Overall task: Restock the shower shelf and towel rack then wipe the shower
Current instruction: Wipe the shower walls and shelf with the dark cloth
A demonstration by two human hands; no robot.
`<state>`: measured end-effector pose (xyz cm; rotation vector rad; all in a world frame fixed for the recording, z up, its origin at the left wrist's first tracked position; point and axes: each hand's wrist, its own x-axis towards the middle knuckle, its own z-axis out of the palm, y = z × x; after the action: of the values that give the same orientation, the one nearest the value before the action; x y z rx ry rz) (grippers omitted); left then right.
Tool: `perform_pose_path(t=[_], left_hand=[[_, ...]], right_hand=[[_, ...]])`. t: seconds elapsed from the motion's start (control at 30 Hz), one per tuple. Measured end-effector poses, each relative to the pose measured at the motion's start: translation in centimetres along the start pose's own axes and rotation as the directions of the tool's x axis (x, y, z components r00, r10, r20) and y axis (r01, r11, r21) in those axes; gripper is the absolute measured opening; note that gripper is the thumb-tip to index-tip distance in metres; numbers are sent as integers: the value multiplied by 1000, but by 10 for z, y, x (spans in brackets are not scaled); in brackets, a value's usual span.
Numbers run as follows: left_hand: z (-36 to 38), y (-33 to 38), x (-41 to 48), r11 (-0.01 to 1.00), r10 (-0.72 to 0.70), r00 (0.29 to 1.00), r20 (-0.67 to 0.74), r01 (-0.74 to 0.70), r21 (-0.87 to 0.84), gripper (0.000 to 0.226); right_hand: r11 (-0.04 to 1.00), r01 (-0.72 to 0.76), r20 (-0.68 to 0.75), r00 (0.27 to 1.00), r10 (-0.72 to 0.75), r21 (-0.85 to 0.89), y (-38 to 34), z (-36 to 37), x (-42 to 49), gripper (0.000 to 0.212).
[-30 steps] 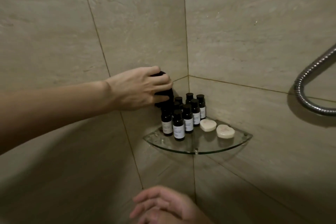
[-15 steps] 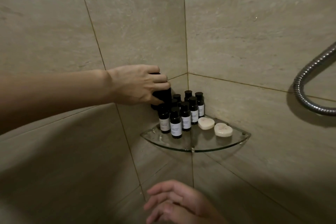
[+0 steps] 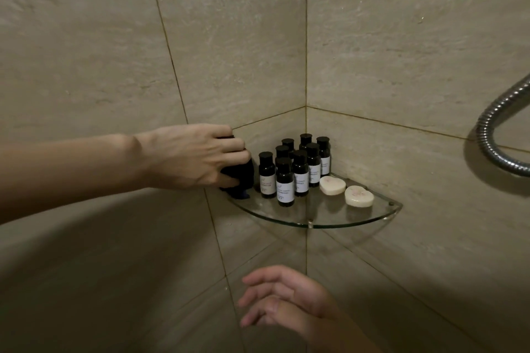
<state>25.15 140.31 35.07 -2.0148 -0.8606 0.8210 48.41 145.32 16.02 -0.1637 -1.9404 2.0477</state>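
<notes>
Tiled corner, glass shelf (image 3: 329, 222) — the left hand (image 3: 195, 156) grips a dark object (image 3: 241, 178), bottles (image 3: 300, 178) just right of it; below, the right hand (image 3: 286, 295) hangs loose-fingered, empty.

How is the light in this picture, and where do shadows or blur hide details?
Head view: dim, warm light; the left hand casts a broad shadow on the wall below its arm; the dark object it grips shows almost no detail; the right hand looks slightly blurred; the shower hose throws a soft shadow.
</notes>
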Motion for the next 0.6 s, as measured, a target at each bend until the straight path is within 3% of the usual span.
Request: perform_pose_path(t=[0.03,0.1,0.17,0.23,0.3,0.37,0.43,0.53,0.6], left_hand=[[-6,2,-3,996,5,1000,22,-7,85,54],[-4,6,-19,993,-107,994,7,107,49,29],[-14,15,-32,963,-242,970,-14,238,-129,34],[-20,29,-39,874,-382,924,-12,357,-330,45],[-23,48,-33,785,-454,890,-27,386,-486,48],[-22,69,-21,720,-490,872,11,411,-559,36],[-18,88,-8,702,-487,872,-50,357,-616,24],[-15,103,6,645,-416,909,0,295,-705,26],[-23,97,12,602,-415,910,16,287,-745,27]], right_hand=[[1000,-19,-11,1000,19,18,1,1,2,32],[991,-72,-14,997,74,111,2,5,8,36],[957,-115,-43,990,131,268,4,8,17,49],[889,-178,-69,971,228,421,4,13,29,83],[777,-268,5,946,323,570,-3,21,41,96],[652,-271,64,944,323,708,-10,27,47,84],[555,-164,-9,955,295,815,-19,29,47,68],[533,-1,-207,921,330,846,-24,25,41,47],[540,46,-317,850,420,840,-15,17,35,33]])
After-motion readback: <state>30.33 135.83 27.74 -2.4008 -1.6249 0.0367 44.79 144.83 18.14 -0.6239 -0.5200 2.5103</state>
